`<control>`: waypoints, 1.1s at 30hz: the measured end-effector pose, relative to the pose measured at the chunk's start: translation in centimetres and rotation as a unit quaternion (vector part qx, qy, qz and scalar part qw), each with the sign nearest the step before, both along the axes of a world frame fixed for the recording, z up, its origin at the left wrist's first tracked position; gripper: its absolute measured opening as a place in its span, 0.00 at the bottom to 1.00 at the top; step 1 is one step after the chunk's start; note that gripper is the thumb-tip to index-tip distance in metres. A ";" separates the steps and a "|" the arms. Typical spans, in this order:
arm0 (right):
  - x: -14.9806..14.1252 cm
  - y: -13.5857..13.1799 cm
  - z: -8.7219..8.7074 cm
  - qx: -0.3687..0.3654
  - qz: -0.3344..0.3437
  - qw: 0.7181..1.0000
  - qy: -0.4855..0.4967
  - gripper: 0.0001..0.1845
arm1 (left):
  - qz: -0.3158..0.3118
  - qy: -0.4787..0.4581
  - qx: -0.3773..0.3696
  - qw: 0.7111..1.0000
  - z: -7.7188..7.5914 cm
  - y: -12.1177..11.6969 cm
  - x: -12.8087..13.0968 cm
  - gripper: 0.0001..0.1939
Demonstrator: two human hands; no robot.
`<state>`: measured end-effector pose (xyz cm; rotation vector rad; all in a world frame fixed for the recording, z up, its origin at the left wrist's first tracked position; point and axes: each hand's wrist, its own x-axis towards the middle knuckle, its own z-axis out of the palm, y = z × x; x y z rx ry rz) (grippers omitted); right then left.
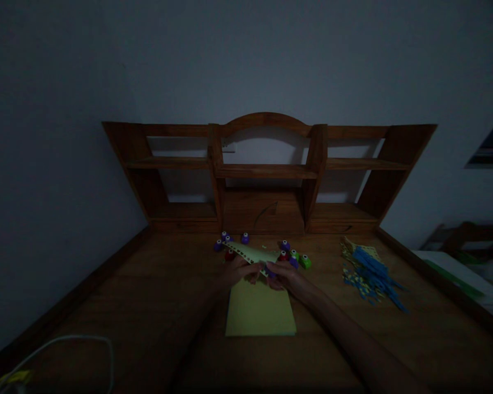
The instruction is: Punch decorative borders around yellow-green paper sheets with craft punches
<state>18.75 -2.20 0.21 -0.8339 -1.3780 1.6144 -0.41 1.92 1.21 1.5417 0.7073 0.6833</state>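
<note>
My left hand [241, 269] grips a yellow sheet of paper [252, 253] with a row of punched holes along its edge. My right hand [282, 273] is closed around a small purple craft punch [270, 272], set at the near edge of that sheet. Under both hands lies a stack of yellow paper [261, 312]. Close to the sheet stand several more punches: a red punch [229, 255] on the left, another red punch [284, 255] on the right, a green punch [305, 261] and a purple punch [245, 238] behind.
To the right lies a heap of blue paper strips [373, 271] with yellow scraps [355, 282]. A wooden shelf unit [267, 172] stands along the back of the wooden desk [148, 306]. At the lower left runs a white cable [80, 337]. The room is dim.
</note>
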 end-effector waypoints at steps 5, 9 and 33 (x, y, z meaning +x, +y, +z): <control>-0.1 0.3 -0.4 -0.001 0.004 1.000 0.009 0.24 | 0.001 -0.031 0.001 1.000 -0.3 0.0 0.0 0.15; -0.1 0.3 -0.4 -0.006 -0.004 1.000 0.011 0.23 | 0.007 -0.033 -0.008 0.999 -0.1 -0.3 0.2 0.14; 0.0 0.0 0.2 -0.037 -0.020 0.999 0.007 0.26 | 0.066 -0.032 0.023 0.997 -0.5 0.4 0.3 0.21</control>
